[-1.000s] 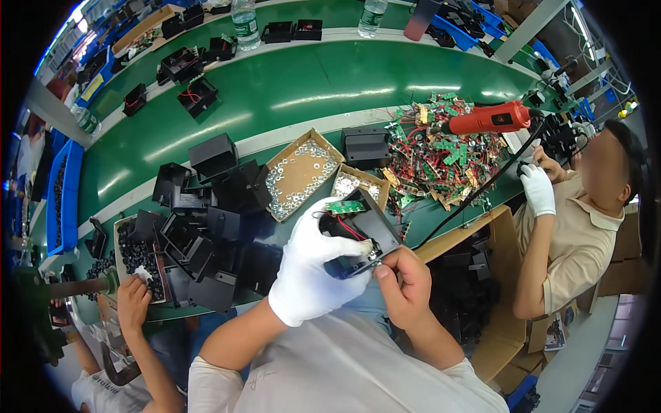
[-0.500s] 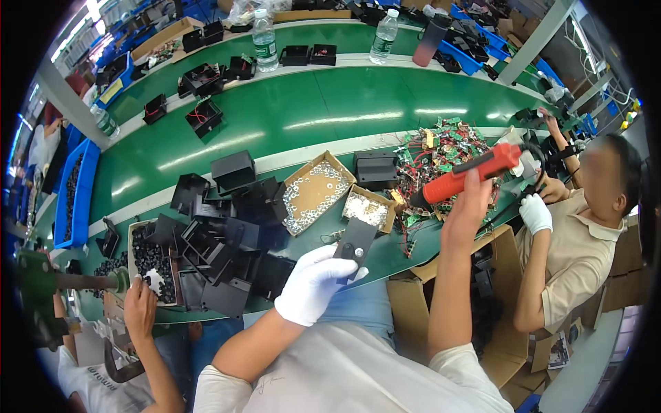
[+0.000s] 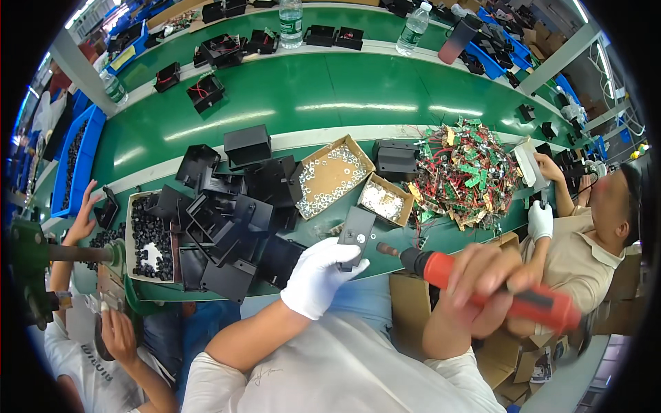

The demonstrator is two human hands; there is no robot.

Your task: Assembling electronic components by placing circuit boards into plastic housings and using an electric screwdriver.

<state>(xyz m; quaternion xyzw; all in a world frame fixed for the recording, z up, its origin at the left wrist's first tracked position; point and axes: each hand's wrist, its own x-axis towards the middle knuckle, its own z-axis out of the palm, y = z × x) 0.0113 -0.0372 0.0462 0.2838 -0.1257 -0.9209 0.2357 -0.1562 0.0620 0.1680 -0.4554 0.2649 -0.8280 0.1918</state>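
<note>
In my left hand (image 3: 315, 279), which wears a white glove, is a flat black plastic box (image 3: 357, 234), gripped between thumb and fingers near the table edge. A small round silver piece sits on its face. My bare right hand (image 3: 485, 282), slightly blurred, is wrapped around a red power screwdriver (image 3: 441, 270). The tool lies nearly level, and its bit (image 3: 387, 249) points left toward the black box, apart from it. Just beyond the box are a cardboard tray of metal nuts or washers (image 3: 334, 175) and a smaller box of small silvery parts (image 3: 385, 199).
Black plastic housings (image 3: 241, 206) pile up on the left, beside a tray of black knobs (image 3: 148, 248). A heap of wired circuit boards (image 3: 468, 175) lies on the right. Co-workers sit on both sides; a green machine (image 3: 31, 275) stands at far left.
My right hand has brought the red screwdriver down from above the circuit boards, turning its bit toward the black box. My left hand keeps its hold. The view has shifted slightly.
</note>
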